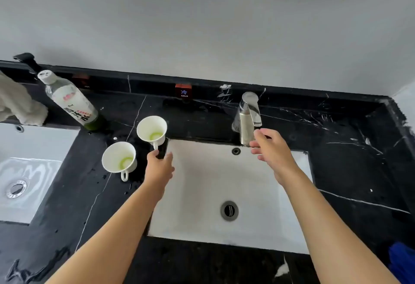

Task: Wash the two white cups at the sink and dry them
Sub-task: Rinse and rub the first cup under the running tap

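Two white cups with green residue at the bottom stand on the black marble counter left of the white sink. My left hand grips the handle of the far cup at the sink's left rim. The near cup stands free to its left, handle toward me. My right hand hovers with fingers apart just below the spout of the chrome faucet. No water is running.
A plastic bottle leans at the back left beside a crumpled white towel. A second basin lies at the far left. A blue cloth shows at the lower right. The drain is open.
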